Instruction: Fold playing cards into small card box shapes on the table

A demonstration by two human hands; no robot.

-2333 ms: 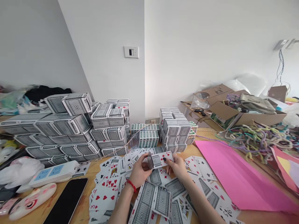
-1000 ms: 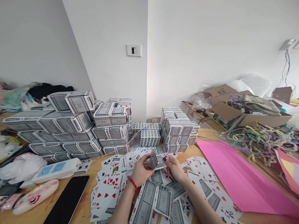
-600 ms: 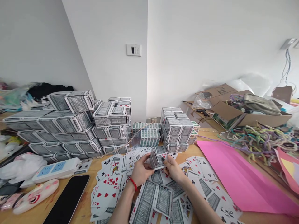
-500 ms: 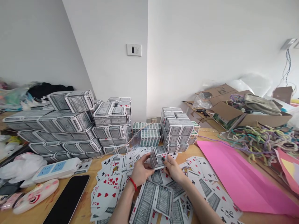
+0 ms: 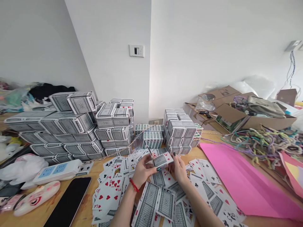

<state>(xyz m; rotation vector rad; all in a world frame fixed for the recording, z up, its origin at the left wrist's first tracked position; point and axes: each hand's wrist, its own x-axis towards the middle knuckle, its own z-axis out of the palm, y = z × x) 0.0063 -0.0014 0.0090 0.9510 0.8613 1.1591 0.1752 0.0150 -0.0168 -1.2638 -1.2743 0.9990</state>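
Note:
Between my hands is a small piece of folded playing cards (image 5: 162,160), with a grey patterned back facing up and a red diamond at its right end. My left hand (image 5: 142,171), a red string bracelet on its wrist, grips the left side, where a card stands edge-on. My right hand (image 5: 179,167) pinches the right end with dark-nailed fingers. Below lies a larger panel of joined cards (image 5: 148,201), backs up. Loose playing cards (image 5: 107,198) spread face up and face down around both forearms.
Stacked blocks made of cards (image 5: 78,123) rise at the left, with another stack (image 5: 181,129) behind my right hand. Green card boxes (image 5: 152,138) stand between. A phone (image 5: 68,201) and power strip (image 5: 58,171) lie left; pink paper (image 5: 236,179) and tangled yarn (image 5: 265,145) lie right.
The folded cards have turned and opened out, with the diamond end now pointing right. My right hand has shifted slightly right to that end; my left hand keeps its grip.

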